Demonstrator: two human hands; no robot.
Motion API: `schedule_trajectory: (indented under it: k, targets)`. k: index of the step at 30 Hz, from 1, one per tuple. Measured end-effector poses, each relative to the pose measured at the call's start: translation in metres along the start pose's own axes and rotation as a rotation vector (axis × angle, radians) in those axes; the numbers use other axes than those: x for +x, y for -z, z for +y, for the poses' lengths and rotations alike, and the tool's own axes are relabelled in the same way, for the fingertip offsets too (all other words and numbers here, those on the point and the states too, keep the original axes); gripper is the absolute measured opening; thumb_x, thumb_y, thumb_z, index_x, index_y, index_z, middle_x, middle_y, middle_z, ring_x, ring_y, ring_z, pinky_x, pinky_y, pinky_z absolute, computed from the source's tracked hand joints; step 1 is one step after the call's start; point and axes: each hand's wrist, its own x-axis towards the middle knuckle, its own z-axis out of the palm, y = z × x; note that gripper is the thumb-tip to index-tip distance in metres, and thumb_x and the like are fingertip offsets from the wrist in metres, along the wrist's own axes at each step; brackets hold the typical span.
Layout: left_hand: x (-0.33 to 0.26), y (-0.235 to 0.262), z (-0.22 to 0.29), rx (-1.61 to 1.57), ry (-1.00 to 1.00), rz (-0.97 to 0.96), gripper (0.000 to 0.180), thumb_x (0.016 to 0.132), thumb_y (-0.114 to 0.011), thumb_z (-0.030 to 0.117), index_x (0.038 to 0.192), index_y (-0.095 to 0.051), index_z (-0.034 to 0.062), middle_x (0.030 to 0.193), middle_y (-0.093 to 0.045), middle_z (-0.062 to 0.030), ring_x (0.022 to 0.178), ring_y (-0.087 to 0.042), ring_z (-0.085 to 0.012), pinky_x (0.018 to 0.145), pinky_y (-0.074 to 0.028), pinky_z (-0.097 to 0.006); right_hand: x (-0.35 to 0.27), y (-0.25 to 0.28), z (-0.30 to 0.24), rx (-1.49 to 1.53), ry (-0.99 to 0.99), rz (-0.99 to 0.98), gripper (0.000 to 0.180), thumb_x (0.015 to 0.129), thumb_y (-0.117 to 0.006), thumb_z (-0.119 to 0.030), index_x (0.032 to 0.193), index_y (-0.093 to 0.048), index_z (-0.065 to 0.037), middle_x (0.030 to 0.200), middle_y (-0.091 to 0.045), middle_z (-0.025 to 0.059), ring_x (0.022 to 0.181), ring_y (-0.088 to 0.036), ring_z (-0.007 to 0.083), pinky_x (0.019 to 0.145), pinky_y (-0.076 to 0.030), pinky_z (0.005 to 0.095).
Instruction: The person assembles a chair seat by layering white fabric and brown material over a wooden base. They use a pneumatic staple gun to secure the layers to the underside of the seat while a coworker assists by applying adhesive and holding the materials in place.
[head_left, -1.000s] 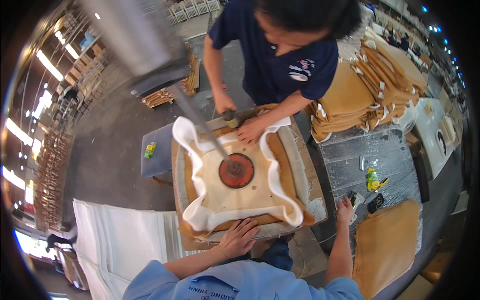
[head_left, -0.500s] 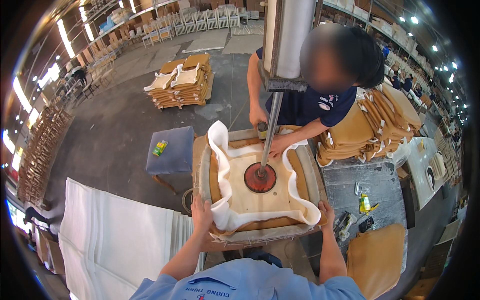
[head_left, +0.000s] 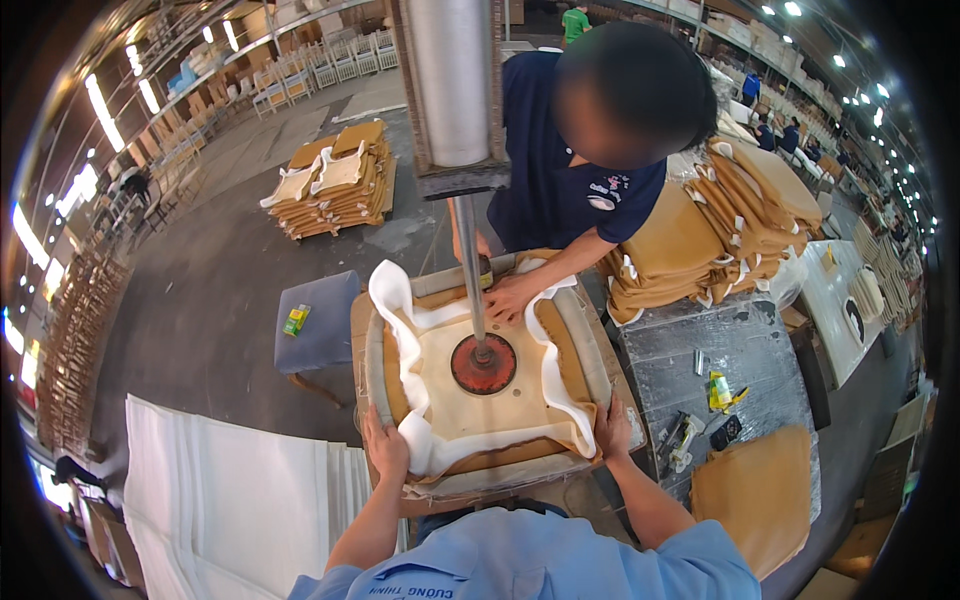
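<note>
A seat panel (head_left: pixel 470 415) of pale board lies face down, its tan cover (head_left: pixel 568 365) and white wadding (head_left: pixel 552 385) standing up loosely around it. Around these runs a grey padded frame (head_left: pixel 598 350). A red press disc (head_left: pixel 484 364) on a metal rod (head_left: pixel 472 270) bears on the board. My left hand (head_left: pixel 387 447) holds the frame's near left corner, fingers along its outer side. At the near right corner, my right hand (head_left: pixel 613 430) grips likewise. Across from me, a co-worker's hand (head_left: pixel 512 297) lies on the far edge; their other hand holds a tool (head_left: pixel 485 272), mostly behind the rod.
White sheets (head_left: pixel 230 490) are stacked at left, near a blue stool (head_left: pixel 318 318) with a small box (head_left: pixel 296 319). The wrapped table (head_left: pixel 720 340) at right carries tan covers (head_left: pixel 752 490), a staple gun (head_left: pixel 684 440) and more tan pieces (head_left: pixel 670 240). Another tan stack (head_left: pixel 340 195) stands behind.
My view has shifted, so the whole scene sits further left. The co-worker leans further over the far edge, tool still at the cover. Both my hands stay at the frame's corners.
</note>
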Motion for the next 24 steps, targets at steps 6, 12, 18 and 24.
schedule_trajectory:
  k: [6,12,18,24]
  targets:
    - [0.000,-0.002,0.002,-0.032,0.005,0.014,0.063,0.104,-0.053,0.012,0.166,-0.046,0.0106,0.166,-0.050,-0.0244,0.156,-0.044,-0.0422,0.129,-0.035,-0.050,-0.004,0.002,-0.003,0.005,-0.084,-0.037,0.061,0.110,-0.055,-0.043,0.160,-0.051,-0.008,0.143,-0.066,0.0227,0.132,-0.062,0.0446,0.108,-0.046,0.0611]
    - [0.006,-0.004,0.001,-0.022,-0.061,0.048,0.062,0.103,-0.055,0.012,0.165,-0.048,0.0105,0.163,-0.053,-0.0253,0.153,-0.048,-0.0431,0.128,-0.036,-0.050,-0.008,0.001,-0.004,0.027,-0.087,0.002,0.060,0.110,-0.056,-0.042,0.159,-0.051,-0.009,0.141,-0.067,0.0219,0.130,-0.063,0.0437,0.109,-0.043,0.0619]
    - [0.012,0.001,0.004,-0.038,-0.058,0.004,0.062,0.103,-0.053,0.009,0.165,-0.050,0.0127,0.165,-0.052,-0.0230,0.153,-0.048,-0.0423,0.127,-0.037,-0.049,-0.022,-0.001,-0.012,-0.016,-0.146,-0.002,0.057,0.109,-0.058,-0.041,0.154,-0.053,-0.008,0.138,-0.066,0.0214,0.131,-0.061,0.0432,0.110,-0.042,0.0606]
    - [0.014,0.002,0.008,-0.084,-0.031,-0.022,0.062,0.105,-0.051,0.009,0.167,-0.049,0.0140,0.168,-0.050,-0.0229,0.155,-0.046,-0.0411,0.128,-0.036,-0.048,-0.025,-0.001,-0.009,0.026,-0.149,0.024,0.055,0.108,-0.060,-0.040,0.153,-0.054,-0.007,0.140,-0.065,0.0215,0.133,-0.060,0.0434,0.112,-0.041,0.0603]
